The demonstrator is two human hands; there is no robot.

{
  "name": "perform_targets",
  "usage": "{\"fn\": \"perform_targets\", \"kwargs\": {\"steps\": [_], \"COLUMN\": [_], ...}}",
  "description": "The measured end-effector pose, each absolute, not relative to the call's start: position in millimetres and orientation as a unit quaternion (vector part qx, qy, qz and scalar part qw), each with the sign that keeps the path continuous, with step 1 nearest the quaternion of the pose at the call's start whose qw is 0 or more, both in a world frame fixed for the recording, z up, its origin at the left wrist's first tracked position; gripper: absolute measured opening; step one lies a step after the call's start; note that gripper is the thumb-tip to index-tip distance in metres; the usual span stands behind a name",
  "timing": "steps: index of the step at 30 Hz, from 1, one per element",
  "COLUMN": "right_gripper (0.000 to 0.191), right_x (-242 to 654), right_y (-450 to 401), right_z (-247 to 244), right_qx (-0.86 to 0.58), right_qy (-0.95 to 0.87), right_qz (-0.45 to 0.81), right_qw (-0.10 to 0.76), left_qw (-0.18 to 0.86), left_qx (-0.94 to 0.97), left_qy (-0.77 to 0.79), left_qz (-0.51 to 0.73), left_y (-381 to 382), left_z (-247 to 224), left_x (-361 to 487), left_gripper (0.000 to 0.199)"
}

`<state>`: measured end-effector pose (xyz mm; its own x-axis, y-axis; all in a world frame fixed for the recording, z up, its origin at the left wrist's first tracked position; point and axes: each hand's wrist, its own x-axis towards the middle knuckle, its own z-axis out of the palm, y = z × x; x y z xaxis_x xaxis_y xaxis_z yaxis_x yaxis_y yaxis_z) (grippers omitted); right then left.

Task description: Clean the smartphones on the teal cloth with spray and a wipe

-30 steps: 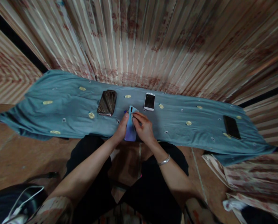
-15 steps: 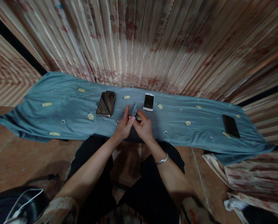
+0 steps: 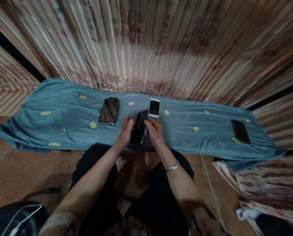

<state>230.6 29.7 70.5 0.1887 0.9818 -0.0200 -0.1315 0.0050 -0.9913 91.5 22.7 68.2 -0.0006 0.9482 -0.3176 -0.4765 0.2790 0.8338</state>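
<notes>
A dark smartphone (image 3: pixel 139 128) is held tilted between my hands, its black face toward me, just above the cloth. My right hand (image 3: pixel 156 132) grips its right edge, thumb on the front and the other fingers partly hidden. Along the left edge, my left hand (image 3: pixel 125 132) is closed against the phone with its thumb raised; some of its fingertips are hidden. Just beyond the phone lies a white smartphone (image 3: pixel 154 108) with a dark screen. To the left, a stack of dark phones (image 3: pixel 109 111) rests on the cloth.
A blue-green cloth (image 3: pixel 70 121) with yellow pineapple prints covers the long narrow table. Another dark phone (image 3: pixel 240 131) lies near its right end. A pleated patterned curtain (image 3: pixel 141 49) hangs behind. At lower left, a white cable (image 3: pixel 29 214) lies on a dark seat.
The held phone has turned from edge-on to showing its broad dark face. My right hand has moved to its right edge, and my hands are farther apart.
</notes>
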Motion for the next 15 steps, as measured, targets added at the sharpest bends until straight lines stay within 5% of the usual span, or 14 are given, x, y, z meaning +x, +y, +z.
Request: {"fn": "perform_targets", "kwargs": {"steps": [15], "right_gripper": [0.031], "right_x": [239.7], "right_y": [33.4], "right_z": [64.4], "right_qx": [-0.485], "right_qy": [-0.369], "right_qz": [0.519], "right_qw": [0.600], "left_qw": [0.752], "left_qx": [0.155], "left_qy": [0.423], "left_qz": [0.481], "left_y": [17.5], "left_z": [89.5], "left_x": [85.0], "left_gripper": [0.053]}}
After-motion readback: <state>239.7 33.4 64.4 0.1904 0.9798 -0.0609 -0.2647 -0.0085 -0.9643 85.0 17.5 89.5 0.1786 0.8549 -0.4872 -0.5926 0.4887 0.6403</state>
